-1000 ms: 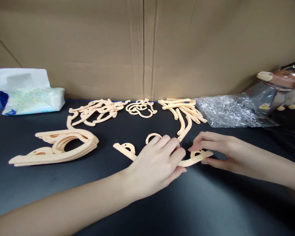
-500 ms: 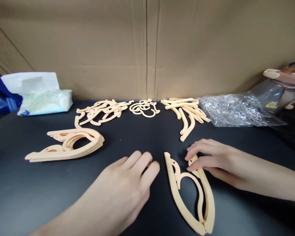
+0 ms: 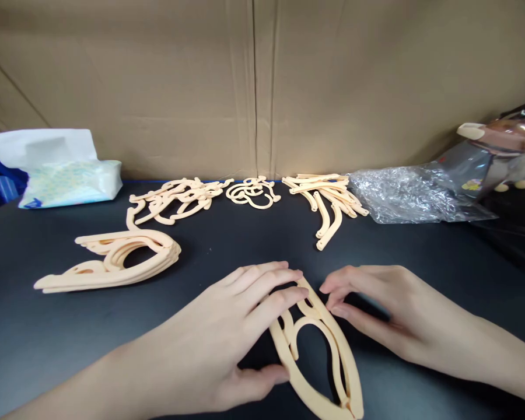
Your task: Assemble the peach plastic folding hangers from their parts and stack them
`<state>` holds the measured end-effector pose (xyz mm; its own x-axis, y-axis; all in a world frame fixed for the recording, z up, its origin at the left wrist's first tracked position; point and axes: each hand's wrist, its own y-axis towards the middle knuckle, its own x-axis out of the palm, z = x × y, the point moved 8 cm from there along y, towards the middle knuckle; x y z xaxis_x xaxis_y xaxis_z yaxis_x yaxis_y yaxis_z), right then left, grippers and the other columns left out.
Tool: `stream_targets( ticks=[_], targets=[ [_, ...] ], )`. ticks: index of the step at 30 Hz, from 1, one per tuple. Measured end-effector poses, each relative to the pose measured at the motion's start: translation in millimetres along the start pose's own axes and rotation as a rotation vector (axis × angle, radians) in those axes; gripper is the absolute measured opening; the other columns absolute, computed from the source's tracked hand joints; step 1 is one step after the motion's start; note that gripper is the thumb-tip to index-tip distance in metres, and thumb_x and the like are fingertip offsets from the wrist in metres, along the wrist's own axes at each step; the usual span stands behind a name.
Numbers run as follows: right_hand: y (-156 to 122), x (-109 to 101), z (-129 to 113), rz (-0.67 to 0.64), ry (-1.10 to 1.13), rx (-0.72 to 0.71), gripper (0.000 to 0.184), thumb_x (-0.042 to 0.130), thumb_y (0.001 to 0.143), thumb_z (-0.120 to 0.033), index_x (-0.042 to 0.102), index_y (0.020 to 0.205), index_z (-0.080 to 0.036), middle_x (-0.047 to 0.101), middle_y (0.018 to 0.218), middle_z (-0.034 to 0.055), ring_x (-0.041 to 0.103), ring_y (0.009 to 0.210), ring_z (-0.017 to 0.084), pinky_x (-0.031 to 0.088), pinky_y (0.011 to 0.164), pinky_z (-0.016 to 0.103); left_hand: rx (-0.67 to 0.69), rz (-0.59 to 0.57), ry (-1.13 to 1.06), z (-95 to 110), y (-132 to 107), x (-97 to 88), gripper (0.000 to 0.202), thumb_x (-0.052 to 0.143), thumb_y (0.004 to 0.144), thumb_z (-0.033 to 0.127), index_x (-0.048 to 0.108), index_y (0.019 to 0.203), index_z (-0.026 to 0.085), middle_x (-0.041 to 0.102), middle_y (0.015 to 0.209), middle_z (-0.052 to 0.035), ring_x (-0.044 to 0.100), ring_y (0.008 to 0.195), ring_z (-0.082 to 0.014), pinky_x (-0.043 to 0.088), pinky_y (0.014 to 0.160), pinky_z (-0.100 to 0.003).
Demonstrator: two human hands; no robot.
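Note:
A folded peach plastic hanger lies on the black table in front of me, its two arms brought together. My left hand lies over the hanger's left arm, fingers on top and thumb at its outer edge. My right hand touches the hanger's upper end with curled fingertips. A stack of folded hangers sits to the left.
Along the back lie loose peach parts: curved pieces, hooks and arm pieces. A tissue pack is at the far left, a crumpled clear bag and a toy at the right. A cardboard wall stands behind.
The hanger was spread out flat between both hands a second ago. It then folded shut and swung lengthwise toward me, and my left hand has come back onto its left arm.

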<state>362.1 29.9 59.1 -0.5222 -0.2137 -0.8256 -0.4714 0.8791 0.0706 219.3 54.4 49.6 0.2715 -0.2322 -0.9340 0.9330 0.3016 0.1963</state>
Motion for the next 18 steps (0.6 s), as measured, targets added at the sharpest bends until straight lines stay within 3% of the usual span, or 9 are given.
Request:
stream_targets(
  ticks=[3,7,10,14,18],
  targets=[
    [-2.8,3.2,-11.2,-0.039,-0.056,-0.078,0.019,0.054,0.095,-0.025,0.054,0.114,-0.025,0.069,0.108,0.0006,0.065,0.1,0.016,0.05,0.086,0.026,-0.018,-0.04,-0.015,-1.1,-1.6,4.6,0.078,0.068,0.082,0.052,0.032,0.144,0.021,0.042,0.15,-0.0063,0.032,0.141,-0.0206,0.033,0.116,-0.038],
    [-4.6,12.3,-20.2,-0.138,-0.079,-0.164,0.039,0.065,0.089,-0.032,0.049,0.124,-0.024,0.06,0.133,0.005,0.051,0.127,0.02,0.042,0.106,0.029,-0.031,-0.047,-0.021,0.4,-1.6,4.8,0.094,0.077,0.071,0.055,0.031,0.143,0.015,0.049,0.144,-0.0101,0.045,0.133,-0.0226,0.04,0.11,-0.036],
    [-2.5,9.2,-15.2,-0.099,-0.054,-0.136,0.03,0.062,0.091,-0.032,0.05,0.118,-0.024,0.058,0.134,0.0053,0.052,0.126,0.019,0.045,0.103,0.029,-0.05,-0.029,-0.024,-0.3,-0.7,3.8,0.088,0.081,0.07,0.048,0.037,0.139,0.016,0.058,0.133,-0.0083,0.055,0.12,-0.0216,0.046,0.101,-0.033],
    [1.2,-2.2,-0.7,0.026,-0.035,-0.087,0.012,0.056,0.094,-0.029,0.053,0.105,-0.023,0.061,0.128,0.007,0.058,0.117,0.02,0.05,0.094,0.031,-0.08,0.046,0.039,-3.6,-1.9,3.0,0.078,0.078,0.073,0.048,0.042,0.135,0.017,0.061,0.127,-0.0087,0.057,0.113,-0.0246,0.046,0.095,-0.036],
    [4.4,-5.3,6.4,0.046,-0.063,-0.123,0.014,0.055,0.094,-0.026,0.056,0.108,-0.022,0.062,0.125,0.0084,0.059,0.112,0.02,0.051,0.093,0.033,-0.147,0.089,0.197,-8.5,-4.7,1.5,0.068,0.073,0.077,0.051,0.05,0.13,0.016,0.063,0.124,-0.0101,0.061,0.104,-0.0277,0.049,0.084,-0.04]
  ],
)
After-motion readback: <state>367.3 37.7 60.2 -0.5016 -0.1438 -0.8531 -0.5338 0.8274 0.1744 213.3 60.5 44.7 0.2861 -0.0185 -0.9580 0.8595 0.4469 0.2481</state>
